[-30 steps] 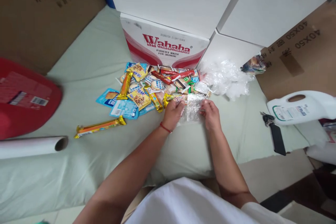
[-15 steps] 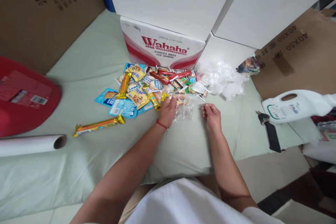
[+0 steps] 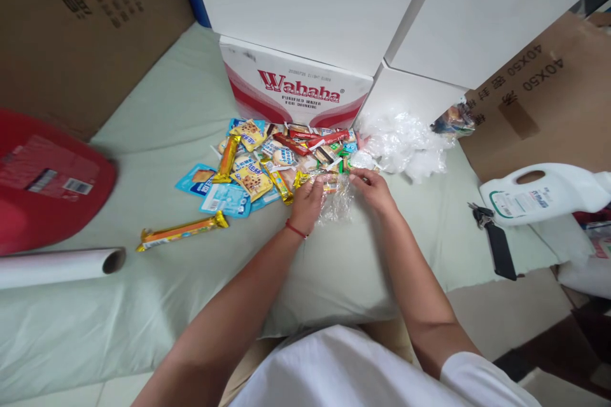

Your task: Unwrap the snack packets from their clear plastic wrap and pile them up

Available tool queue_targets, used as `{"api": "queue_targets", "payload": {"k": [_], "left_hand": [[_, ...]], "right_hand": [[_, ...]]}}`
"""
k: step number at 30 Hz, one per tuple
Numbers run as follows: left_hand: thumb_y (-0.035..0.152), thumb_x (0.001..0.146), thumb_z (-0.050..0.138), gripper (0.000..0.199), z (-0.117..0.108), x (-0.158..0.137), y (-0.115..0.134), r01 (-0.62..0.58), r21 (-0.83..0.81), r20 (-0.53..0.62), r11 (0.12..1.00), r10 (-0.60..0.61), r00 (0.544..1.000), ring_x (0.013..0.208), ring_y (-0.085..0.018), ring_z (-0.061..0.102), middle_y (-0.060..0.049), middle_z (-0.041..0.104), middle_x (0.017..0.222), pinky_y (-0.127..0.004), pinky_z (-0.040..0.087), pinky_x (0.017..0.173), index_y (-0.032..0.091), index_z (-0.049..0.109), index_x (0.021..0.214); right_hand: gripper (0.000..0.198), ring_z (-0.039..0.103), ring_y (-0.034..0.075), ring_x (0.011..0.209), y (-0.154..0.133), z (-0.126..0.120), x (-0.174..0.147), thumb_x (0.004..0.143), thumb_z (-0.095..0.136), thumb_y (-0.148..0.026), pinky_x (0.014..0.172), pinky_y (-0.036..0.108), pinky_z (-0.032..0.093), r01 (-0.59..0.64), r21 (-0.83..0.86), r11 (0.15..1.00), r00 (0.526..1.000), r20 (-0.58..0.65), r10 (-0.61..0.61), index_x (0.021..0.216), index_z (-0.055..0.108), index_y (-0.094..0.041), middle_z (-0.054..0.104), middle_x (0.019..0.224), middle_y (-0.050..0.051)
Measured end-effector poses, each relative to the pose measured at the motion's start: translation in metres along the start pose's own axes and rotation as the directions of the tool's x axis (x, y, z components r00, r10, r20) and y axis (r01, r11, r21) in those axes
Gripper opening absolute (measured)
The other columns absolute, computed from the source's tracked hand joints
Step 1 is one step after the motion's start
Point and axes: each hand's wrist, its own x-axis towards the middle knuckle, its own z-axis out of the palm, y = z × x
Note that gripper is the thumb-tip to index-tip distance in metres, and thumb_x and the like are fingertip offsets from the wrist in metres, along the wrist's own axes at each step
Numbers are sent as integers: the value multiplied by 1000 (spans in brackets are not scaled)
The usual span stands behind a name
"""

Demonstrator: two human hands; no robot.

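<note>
Both hands are in close at the near edge of the snack pile [image 3: 252,179], and the clear plastic bag [image 3: 337,203] is right between them on the green sheet [image 3: 334,280]. The left hand [image 3: 306,201] has the bag's left side pinched between thumb and fingers; the right hand [image 3: 371,187] has its fingers bent at the far right corner — whether they grip the film or only touch it, I can't tell. A wrapped snack [image 3: 329,183] shows at the bag's upper part, though the glare leaves it unclear if it's inside or behind. The step in hand looks like working the bag's edge — fiddly stuff! Next calls for a sure fingertip hold on the right, the left keeping its side steady, since thin film could easily slip or crumple.
</note>
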Motion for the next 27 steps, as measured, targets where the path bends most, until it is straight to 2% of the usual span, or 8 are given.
{"api": "queue_targets", "payload": {"k": [2, 5, 7, 12, 15, 19, 23, 27], "left_hand": [[83, 81, 60, 63, -1, 1, -3, 5, 17, 6, 1000, -5, 1000, 45, -10, 30, 6, 35, 50, -26, 19, 44, 21, 67, 82], [83, 82, 60, 63, -3, 4, -7, 3, 36, -26, 999, -2, 1000, 45, -10, 30, 6, 35, 49, -27, 20, 45, 23, 51, 64], [80, 83, 61, 64, -4, 5, -8, -6, 50, -59, 999, 8, 998, 47, -11, 32, 5, 36, 50, -28, 22, 46, 23, 44, 60], [78, 84, 62, 60, -4, 4, -6, -1, 59, -33, 998, 3, 999, 49, -11, 34, 6, 38, 53, -27, 24, 47, 23, 48, 65], [79, 84, 62, 59, -3, 3, -6, 12, 46, -17, 999, -11, 1000, 49, -11, 35, 6, 39, 54, -26, 24, 46, 23, 51, 69], [82, 83, 59, 65, -4, 6, -9, 2, 56, -58, 998, 1, 998, 46, -10, 31, 6, 35, 51, -28, 23, 45, 24, 41, 60], [85, 83, 56, 70, -4, 7, -10, -6, 74, -49, 997, 10, 999, 44, -11, 30, 5, 32, 48, -29, 21, 45, 24, 35, 56], [85, 82, 57, 70, -4, 6, -9, -15, 80, -42, 997, 18, 999, 44, -11, 30, 5, 33, 48, -29, 19, 45, 24, 36, 56]], "right_hand": [[32, 45, 13, 69, -2, -2, 5, 70, 83, -50, 71, 29, 41, 7, 23, 1000, 998, 57, -8, 83, 80, -21, 66, 87, 1], [24, 44, 13, 68, -5, -8, 6, 70, 84, -45, 69, 29, 40, 65, 43, 997, 998, 19, -66, 80, 80, -23, 66, 84, 0], [22, 44, 13, 67, -5, -13, 2, 72, 84, -44, 68, 29, 39, 89, 60, 994, 996, -9, -89, 80, 81, -24, 65, 81, 0], [23, 45, 13, 65, -5, -24, -13, 73, 85, -45, 66, 29, 38, 63, 113, 992, 998, -14, -62, 81, 81, -24, 65, 75, -1], [21, 48, 14, 67, -8, -31, -23, 77, 84, -45, 66, 30, 39, 117, 59, 991, 993, -27, -115, 82, 81, -26, 66, 80, 0], [17, 50, 16, 72, -14, -43, -35, 82, 80, -43, 65, 30, 38, 195, -24, 980, 979, -62, -196, 83, 81, -26, 66, 86, 2], [22, 44, 13, 65, -15, -48, -36, 83, 77, -46, 63, 29, 36, 118, -9, 993, 992, -48, -118, 84, 78, -24, 62, 81, 0], [37, 38, 11, 61, -17, -37, -22, 79, 80, -49, 61, 28, 35, 44, 14, 999, 998, -40, -43, 107, 78, -26, 66, 93, 0]]}}
